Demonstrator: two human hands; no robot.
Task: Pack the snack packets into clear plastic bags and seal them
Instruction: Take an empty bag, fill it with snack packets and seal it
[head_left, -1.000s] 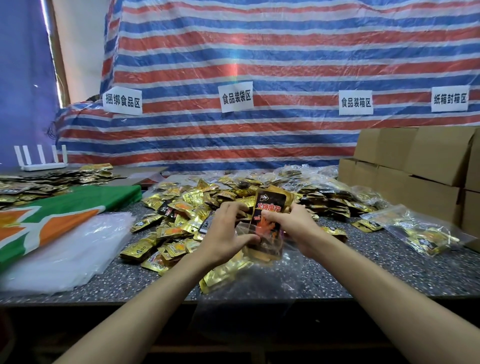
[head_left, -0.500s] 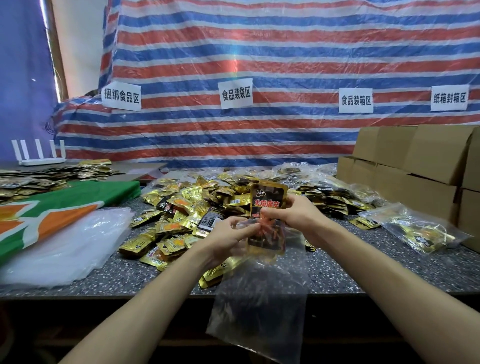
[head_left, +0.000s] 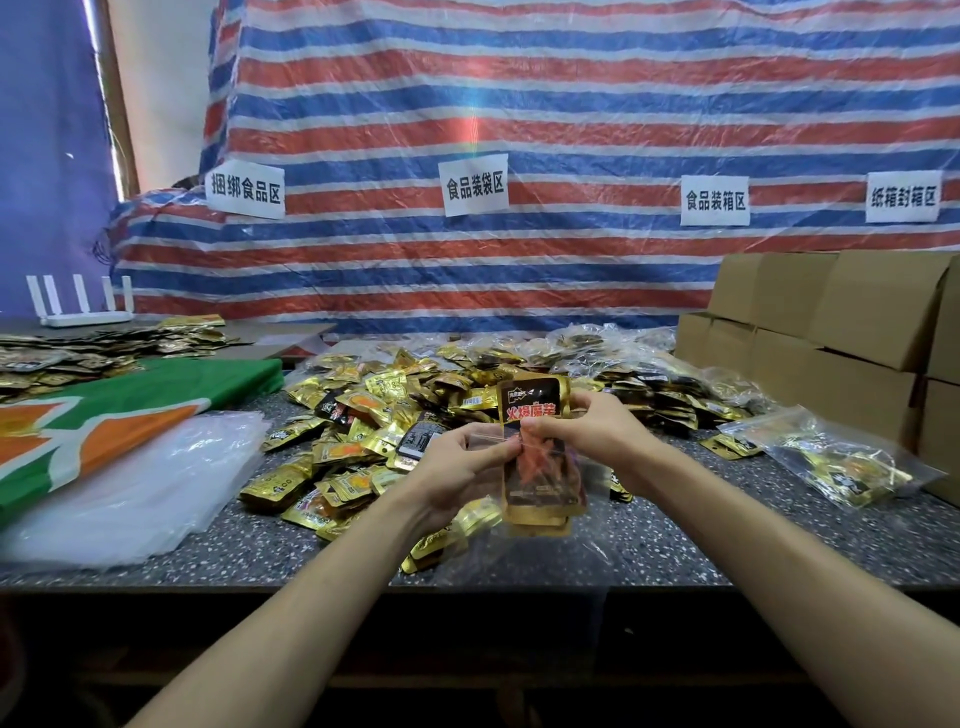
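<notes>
Two hands meet above the near side of the desk (head_left: 685, 535) on my feed. I see the left hand (head_left: 457, 470) with its fingers (head_left: 491, 441) pinching the mouth of a clear plastic bag (head_left: 545, 551). The right hand (head_left: 589, 431) grips a small stack of snack packets (head_left: 540, 483) held upright. The stack's lower part sits inside the bag and its black-and-gold top stands above the mouth. Slack film hangs below the stack. Behind the hands, a loose pile of gold packets (head_left: 384, 410) covers the desk. A filled bag (head_left: 831, 462) lies at right near cardboard boxes (head_left: 831, 322), and empty clear bags (head_left: 130, 499) lie at left.
</notes>
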